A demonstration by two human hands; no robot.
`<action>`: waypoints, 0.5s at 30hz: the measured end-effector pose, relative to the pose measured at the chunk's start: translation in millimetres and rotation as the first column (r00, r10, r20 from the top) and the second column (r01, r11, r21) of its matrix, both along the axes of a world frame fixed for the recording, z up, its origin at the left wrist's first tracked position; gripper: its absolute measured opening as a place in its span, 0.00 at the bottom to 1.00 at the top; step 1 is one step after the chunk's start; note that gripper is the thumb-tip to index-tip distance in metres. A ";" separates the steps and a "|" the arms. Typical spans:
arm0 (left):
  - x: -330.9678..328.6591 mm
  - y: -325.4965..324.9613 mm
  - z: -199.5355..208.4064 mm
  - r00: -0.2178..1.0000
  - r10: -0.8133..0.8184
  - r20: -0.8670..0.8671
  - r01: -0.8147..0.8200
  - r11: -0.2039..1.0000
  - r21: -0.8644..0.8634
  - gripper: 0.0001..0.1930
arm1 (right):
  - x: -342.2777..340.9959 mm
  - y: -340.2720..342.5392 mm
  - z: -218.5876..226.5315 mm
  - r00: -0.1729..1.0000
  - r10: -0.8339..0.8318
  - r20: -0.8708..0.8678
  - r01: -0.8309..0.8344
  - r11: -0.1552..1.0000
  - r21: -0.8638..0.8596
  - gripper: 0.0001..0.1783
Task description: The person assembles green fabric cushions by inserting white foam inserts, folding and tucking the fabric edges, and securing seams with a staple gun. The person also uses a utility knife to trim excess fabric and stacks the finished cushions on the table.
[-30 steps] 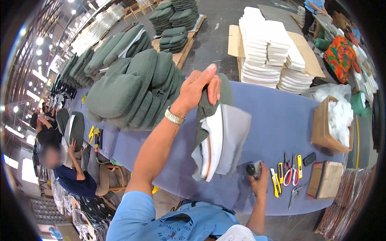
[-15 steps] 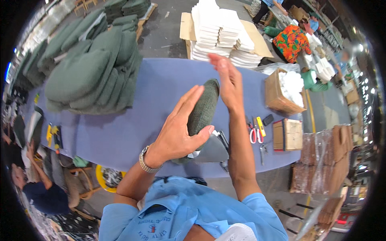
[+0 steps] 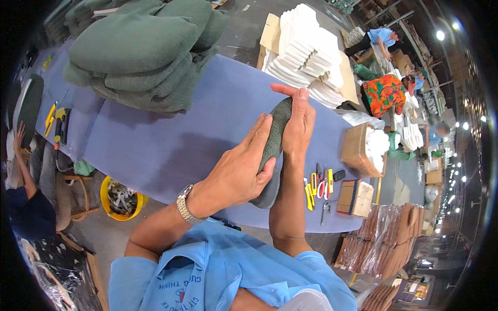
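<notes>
Between my palms a dark green fabric-covered cushion pad stands on edge, its narrow side facing up. My left hand presses along its left face, with the thumb over the near edge. On the far right side my right hand lies against the pad, palm inward and fingers partly bent. Below the hands, a smooth grey piece shows; whether it belongs to the pad I cannot tell. Several similar green cushions are piled at the left back of the blue table.
Yellow cutters, red-handled scissors and a small box lie at the right. Behind them is a carton of white stuffing. White pads are stacked beyond the table. A yellow bucket stands lower left. Co-workers are nearby.
My right hand has come in from beside the pad and now rests against it. The left hand keeps its hold. The whole view has turned and shifted.
</notes>
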State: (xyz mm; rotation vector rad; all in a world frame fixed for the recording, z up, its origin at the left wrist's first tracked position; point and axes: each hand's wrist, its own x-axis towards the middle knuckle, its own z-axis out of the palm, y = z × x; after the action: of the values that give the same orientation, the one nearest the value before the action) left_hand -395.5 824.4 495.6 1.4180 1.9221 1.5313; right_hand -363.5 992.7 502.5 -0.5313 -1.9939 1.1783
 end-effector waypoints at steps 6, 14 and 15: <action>-28.9 -12.3 8.1 0.984 -0.117 -0.132 0.105 0.990 -0.091 0.40 | -16.8 -10.2 -32.9 0.989 -0.075 -0.129 0.077 0.997 0.007 0.27; -78.8 -72.3 -9.4 0.957 -0.048 -0.286 0.010 0.991 -0.132 0.33 | -25.6 -51.5 -121.7 0.985 -0.171 0.035 0.171 0.985 0.015 0.31; -80.3 -86.5 -15.0 0.967 -0.015 -0.256 -0.021 0.990 -0.139 0.32 | -23.7 -56.2 -140.4 0.977 -0.207 0.049 0.209 0.978 -0.027 0.30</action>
State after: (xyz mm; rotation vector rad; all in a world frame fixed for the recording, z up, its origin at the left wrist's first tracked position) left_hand -475.8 737.9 480.6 1.6162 2.1322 1.2347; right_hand -387.2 936.5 362.1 -0.7705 -1.9075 1.0783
